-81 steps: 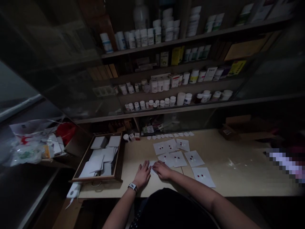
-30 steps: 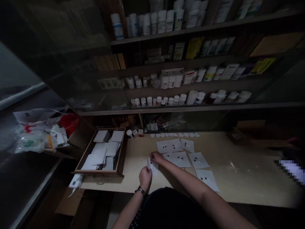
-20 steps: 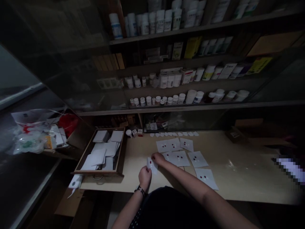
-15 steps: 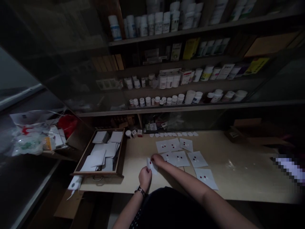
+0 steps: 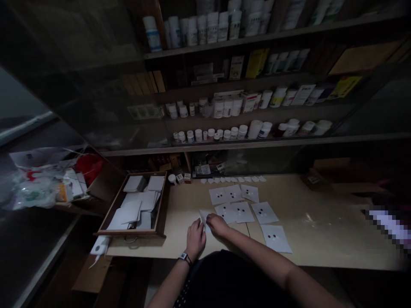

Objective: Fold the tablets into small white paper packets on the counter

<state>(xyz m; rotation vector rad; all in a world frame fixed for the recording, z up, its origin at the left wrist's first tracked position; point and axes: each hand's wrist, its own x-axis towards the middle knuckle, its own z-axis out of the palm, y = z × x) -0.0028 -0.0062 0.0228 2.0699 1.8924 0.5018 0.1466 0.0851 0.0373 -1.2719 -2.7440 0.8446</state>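
Our right hand (image 5: 217, 225) pinches a partly raised paper (image 5: 204, 217) on the table (image 5: 308, 207); our left hand (image 5: 195, 237) touches its left side, seemingly for steadying, but its grip we cannot tell. Other papers (image 5: 280, 244) lie flat, perhaps so the red pills (image 5: 269, 236) stay.

Single head-worn view. Camera sits above the wearer's dark-clad torso (image 5: 224, 280), which edges in at 6 o'clock, and looks forward and down. Tabletop (image 5: 324, 244) near, spanning 4 to 7; left hand (image 5: 195, 237) and right hand (image 5: 217, 225) close by 6. Cabinet (image 5: 244, 146) faces it farther off at 12, shelf lines climbing toward 2.
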